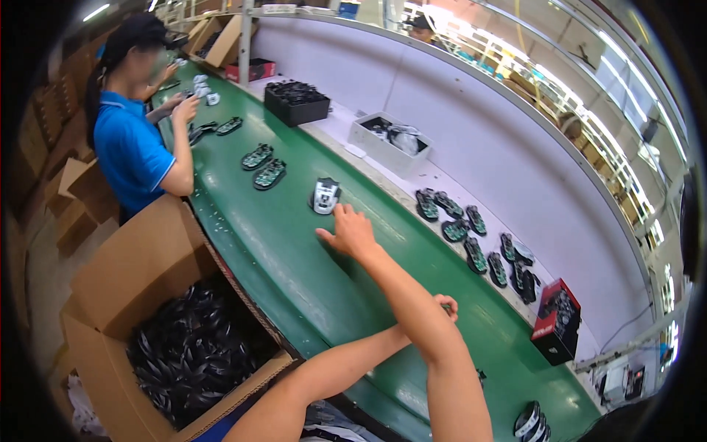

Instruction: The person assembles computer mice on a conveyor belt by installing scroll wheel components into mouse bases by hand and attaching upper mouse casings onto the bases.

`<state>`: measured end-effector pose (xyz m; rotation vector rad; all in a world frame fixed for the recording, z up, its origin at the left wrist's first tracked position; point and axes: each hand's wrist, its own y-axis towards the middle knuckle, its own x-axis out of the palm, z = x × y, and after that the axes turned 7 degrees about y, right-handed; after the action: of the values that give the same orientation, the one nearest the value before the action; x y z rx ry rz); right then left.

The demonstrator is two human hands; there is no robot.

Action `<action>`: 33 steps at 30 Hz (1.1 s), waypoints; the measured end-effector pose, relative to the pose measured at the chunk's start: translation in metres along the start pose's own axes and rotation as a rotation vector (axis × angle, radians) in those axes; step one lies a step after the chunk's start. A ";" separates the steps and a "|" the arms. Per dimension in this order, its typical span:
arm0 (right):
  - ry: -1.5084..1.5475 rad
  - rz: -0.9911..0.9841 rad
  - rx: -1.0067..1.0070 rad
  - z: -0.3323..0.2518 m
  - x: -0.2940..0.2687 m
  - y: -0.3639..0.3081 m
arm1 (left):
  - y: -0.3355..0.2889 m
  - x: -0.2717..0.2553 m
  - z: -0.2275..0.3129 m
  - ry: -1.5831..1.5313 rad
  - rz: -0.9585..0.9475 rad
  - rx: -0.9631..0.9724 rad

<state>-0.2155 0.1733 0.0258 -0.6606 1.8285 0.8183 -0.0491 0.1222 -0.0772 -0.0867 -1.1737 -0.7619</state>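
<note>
A white-and-black shell (325,197) lies just beyond the right hand (354,233), its fingers apart. The left hand's (448,306) I cannot tell.

Shows right hand (350,234) extended over the green surface (280,247), fingers spread, fingertips at the edge of a white-and-black shell-shaped part (325,196); unable to confirm contact. Shows left hand (447,304) beyond the crossing right forearm (412,298), partly hidden, grip unclear. Includes two circuit-board parts (269,174) to the upper left, more along the pale ledge (401,183) near a red-and-black box (552,342). Records an open cardboard box (140,265) of black parts (195,350) at lower left.
</note>
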 end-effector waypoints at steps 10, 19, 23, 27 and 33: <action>0.141 -0.107 0.289 0.004 0.031 0.052 | 0.006 0.060 -0.003 0.259 0.325 -0.194; 0.346 0.050 -0.062 0.029 0.012 -0.007 | 0.004 0.031 -0.005 0.643 0.249 -0.021; 0.692 0.154 -0.337 0.063 -0.092 -0.086 | 0.013 0.035 -0.018 0.255 0.499 -0.017; 0.443 0.343 -0.166 0.079 -0.216 -0.221 | -0.002 0.056 0.019 0.233 0.541 -0.057; -0.010 0.534 0.519 0.150 -0.209 -0.472 | 0.004 0.081 0.002 0.238 0.593 -0.042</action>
<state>0.2956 0.0118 0.0637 0.1723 2.1232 0.6279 -0.0346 0.0859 -0.0063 -0.3533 -0.8397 -0.2612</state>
